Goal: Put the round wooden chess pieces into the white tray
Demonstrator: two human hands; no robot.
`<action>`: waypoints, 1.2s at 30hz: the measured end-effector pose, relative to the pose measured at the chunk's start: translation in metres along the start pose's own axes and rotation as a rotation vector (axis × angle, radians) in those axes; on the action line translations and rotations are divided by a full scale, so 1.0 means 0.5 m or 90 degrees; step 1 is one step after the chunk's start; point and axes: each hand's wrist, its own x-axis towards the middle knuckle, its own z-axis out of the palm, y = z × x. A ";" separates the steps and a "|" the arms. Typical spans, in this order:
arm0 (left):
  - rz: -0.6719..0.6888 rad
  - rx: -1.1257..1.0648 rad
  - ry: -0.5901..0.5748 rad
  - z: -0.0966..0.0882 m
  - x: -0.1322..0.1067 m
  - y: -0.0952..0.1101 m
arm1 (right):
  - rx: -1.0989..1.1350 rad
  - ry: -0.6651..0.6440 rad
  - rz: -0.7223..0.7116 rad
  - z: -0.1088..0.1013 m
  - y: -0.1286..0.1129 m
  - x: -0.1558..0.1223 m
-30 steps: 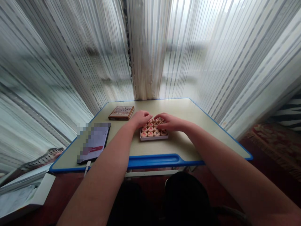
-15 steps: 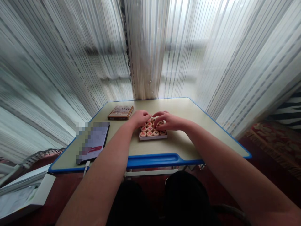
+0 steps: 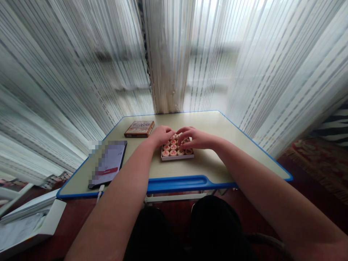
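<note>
A shallow white-sided box (image 3: 178,157) on the table holds several round wooden xiangqi pieces (image 3: 173,147) in rows, with red characters on the left and dark ones on the right. My left hand (image 3: 162,135) rests at the box's far left corner, fingers bent together; their tips are partly hidden, and what they hold does not show. Over the right half of the box, my right hand (image 3: 196,138) curves with thumb and index finger lowered around a piece among the others. That hand covers some pieces behind it.
At the back left lies a flat brown box lid (image 3: 139,129) with writing. A tablet (image 3: 111,163) with a white cable (image 3: 100,193) sits at the table's left edge. A blue pen groove (image 3: 176,184) runs along the front. An open white box (image 3: 51,221) stands lower left.
Both hands stay at the box in nearly the same pose. The view has shifted slightly; no piece has visibly changed place.
</note>
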 end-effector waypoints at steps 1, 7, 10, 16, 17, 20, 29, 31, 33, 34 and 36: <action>0.001 0.004 -0.001 0.000 0.000 0.000 | 0.003 -0.006 -0.003 -0.001 -0.001 0.000; 0.011 0.023 0.013 0.002 0.004 -0.003 | -0.010 -0.055 0.015 -0.003 -0.005 -0.003; 0.015 0.028 0.011 0.002 0.007 -0.005 | -0.013 -0.072 0.023 -0.002 -0.005 -0.003; 0.011 0.019 0.008 0.002 0.005 -0.004 | -0.010 -0.067 0.023 -0.003 -0.009 -0.004; 0.009 0.016 0.007 0.002 0.005 -0.004 | -0.012 -0.067 0.025 -0.003 -0.009 -0.004; 0.003 0.013 0.003 0.002 0.004 -0.002 | -0.014 -0.063 0.020 -0.002 -0.007 -0.005; 0.001 0.009 0.003 0.001 0.004 -0.002 | 0.003 -0.064 0.017 -0.001 0.001 -0.003; 0.001 0.008 0.001 0.001 0.004 -0.002 | 0.007 -0.060 0.025 -0.003 0.000 -0.004; 0.001 0.008 -0.003 0.000 0.004 -0.003 | 0.014 -0.054 0.025 -0.007 -0.001 -0.006; 0.000 0.008 -0.005 0.000 0.004 -0.003 | 0.020 -0.053 0.026 -0.008 -0.001 -0.007; -0.002 0.009 -0.005 -0.001 0.003 -0.002 | 0.035 -0.060 0.038 -0.010 -0.001 -0.009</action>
